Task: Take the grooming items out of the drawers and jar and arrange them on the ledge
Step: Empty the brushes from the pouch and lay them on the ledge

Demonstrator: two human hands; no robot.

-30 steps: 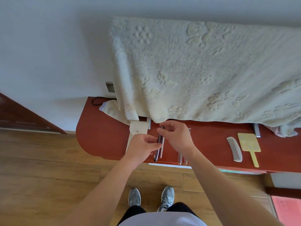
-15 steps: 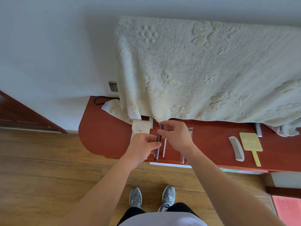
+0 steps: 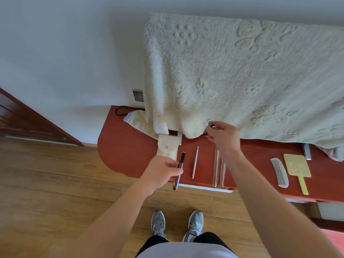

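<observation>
My left hand (image 3: 161,173) grips a slim dark pen-like tool (image 3: 181,160) over the front of the red ledge (image 3: 126,146); its tip points toward the wall. My right hand (image 3: 223,138) is raised near the blanket's hem and pinches a small dark cap (image 3: 205,133). A cream snap pouch (image 3: 167,147) lies just left of the tool. A thin pale stick (image 3: 195,162) and two clear slender pieces (image 3: 216,168) lie on the ledge between my arms. Farther right lie a white comb (image 3: 279,172) and a yellow hand mirror (image 3: 297,167).
A cream paw-print blanket (image 3: 242,81) hangs over the back of the ledge and hides what is behind it. A wall socket (image 3: 138,95) and a black cord (image 3: 121,109) are at the ledge's left end. Wooden floor and my shoes lie below.
Both hands were together on the dark tool. My right hand has since lifted away toward the blanket with a small dark cap, while my left hand keeps the tool.
</observation>
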